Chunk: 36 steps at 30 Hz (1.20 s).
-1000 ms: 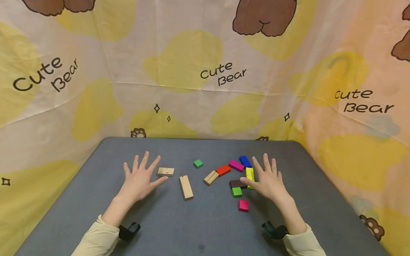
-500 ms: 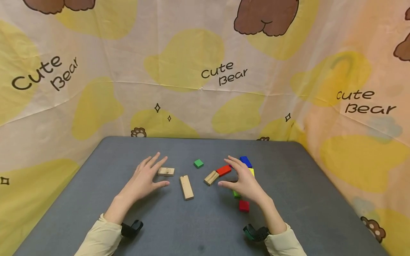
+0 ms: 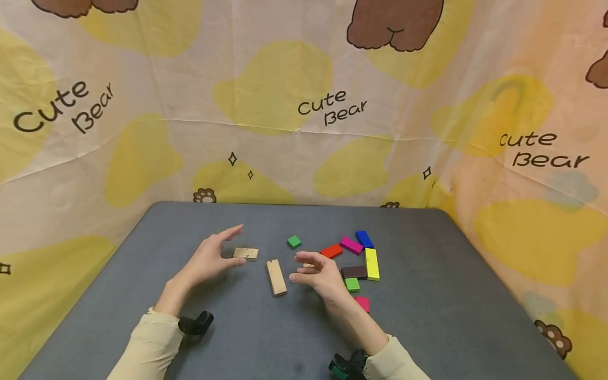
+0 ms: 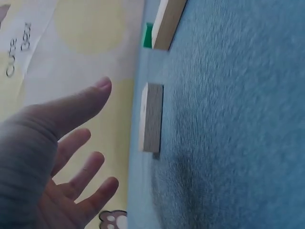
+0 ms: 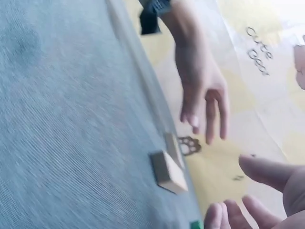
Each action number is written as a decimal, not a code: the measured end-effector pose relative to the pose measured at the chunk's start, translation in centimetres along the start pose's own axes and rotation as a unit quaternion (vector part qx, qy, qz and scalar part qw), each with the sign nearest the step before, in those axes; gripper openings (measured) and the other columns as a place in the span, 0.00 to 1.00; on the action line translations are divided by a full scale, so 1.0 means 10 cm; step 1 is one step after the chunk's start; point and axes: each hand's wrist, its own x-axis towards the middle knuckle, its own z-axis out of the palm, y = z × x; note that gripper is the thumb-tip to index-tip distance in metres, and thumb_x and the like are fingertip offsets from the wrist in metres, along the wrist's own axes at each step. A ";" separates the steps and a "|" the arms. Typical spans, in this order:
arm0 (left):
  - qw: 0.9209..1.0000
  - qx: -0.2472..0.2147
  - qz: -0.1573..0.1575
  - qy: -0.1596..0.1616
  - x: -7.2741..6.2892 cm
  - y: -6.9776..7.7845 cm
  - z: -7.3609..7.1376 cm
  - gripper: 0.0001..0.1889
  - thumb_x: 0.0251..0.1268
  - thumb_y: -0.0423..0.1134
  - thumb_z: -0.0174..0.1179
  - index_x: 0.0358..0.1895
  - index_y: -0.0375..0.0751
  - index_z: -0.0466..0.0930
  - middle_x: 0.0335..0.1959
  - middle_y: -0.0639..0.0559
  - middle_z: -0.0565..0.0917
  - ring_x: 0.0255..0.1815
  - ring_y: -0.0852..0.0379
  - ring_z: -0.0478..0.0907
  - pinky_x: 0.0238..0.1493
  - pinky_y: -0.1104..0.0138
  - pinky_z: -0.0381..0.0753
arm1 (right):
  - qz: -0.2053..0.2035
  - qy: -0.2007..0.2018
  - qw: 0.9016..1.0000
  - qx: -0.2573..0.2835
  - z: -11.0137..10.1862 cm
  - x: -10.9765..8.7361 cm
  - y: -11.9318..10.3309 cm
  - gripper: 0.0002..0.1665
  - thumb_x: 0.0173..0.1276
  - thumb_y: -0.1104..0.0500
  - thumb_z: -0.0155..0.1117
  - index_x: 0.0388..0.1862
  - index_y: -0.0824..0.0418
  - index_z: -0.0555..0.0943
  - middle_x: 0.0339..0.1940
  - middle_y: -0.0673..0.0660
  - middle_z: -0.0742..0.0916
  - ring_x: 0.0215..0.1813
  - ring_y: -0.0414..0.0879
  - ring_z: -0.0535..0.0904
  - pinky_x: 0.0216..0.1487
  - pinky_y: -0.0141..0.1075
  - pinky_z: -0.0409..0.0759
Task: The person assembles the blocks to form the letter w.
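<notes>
My left hand (image 3: 208,259) hovers beside a short plain wooden block (image 3: 246,254), thumb and fingers spread apart with nothing between them. In the left wrist view the same block lies flat past the thumb tip. My right hand (image 3: 325,277) is over the table, fingers bent loosely towards the thumb and a gap left between them. It covers most of another plain wooden block (image 3: 309,265). Between the two hands lies a longer plain block (image 3: 276,278), touched by neither. The right wrist view shows the right fingers (image 5: 267,171) holding nothing.
On the grey table (image 3: 427,316) lie a dark green block (image 3: 294,242), a red one (image 3: 331,251), a magenta one (image 3: 351,245), a blue one (image 3: 364,239), a yellow one (image 3: 372,264), a dark brown one (image 3: 353,272), a light green one (image 3: 352,285) and a crimson one (image 3: 363,303).
My right hand has swept left from the coloured blocks towards the long plain block, its spread fingers drawing in. The left hand has turned slightly, staying near the short block. The blocks lie where they were.
</notes>
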 end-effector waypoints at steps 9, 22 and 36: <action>0.995 -0.084 -0.057 -0.025 0.06 -0.19 -0.03 0.35 0.57 0.39 0.74 0.69 0.41 0.71 0.64 0.43 0.75 0.63 0.40 0.70 0.59 0.46 0.71 | 0.032 0.067 0.995 0.060 0.33 0.06 0.14 0.31 0.54 0.69 0.77 0.59 0.68 0.79 0.55 0.63 0.83 0.52 0.56 0.77 0.48 0.36 0.77; 0.993 -0.096 -0.052 -0.045 0.13 -0.42 0.05 0.34 0.58 0.35 0.73 0.68 0.35 0.71 0.62 0.43 0.78 0.63 0.42 0.71 0.56 0.46 0.72 | 0.029 0.173 0.984 0.034 0.63 0.10 0.28 0.30 0.43 0.75 0.79 0.50 0.69 0.82 0.43 0.58 0.87 0.43 0.50 0.80 0.41 0.33 0.79; 0.993 -0.076 -0.069 -0.052 0.16 -0.51 0.09 0.27 0.56 0.36 0.74 0.60 0.36 0.78 0.51 0.49 0.85 0.57 0.47 0.76 0.52 0.52 0.73 | 0.020 0.187 0.979 -0.081 0.69 0.12 0.31 0.32 0.38 0.74 0.83 0.47 0.63 0.84 0.39 0.51 0.86 0.40 0.45 0.79 0.42 0.39 0.77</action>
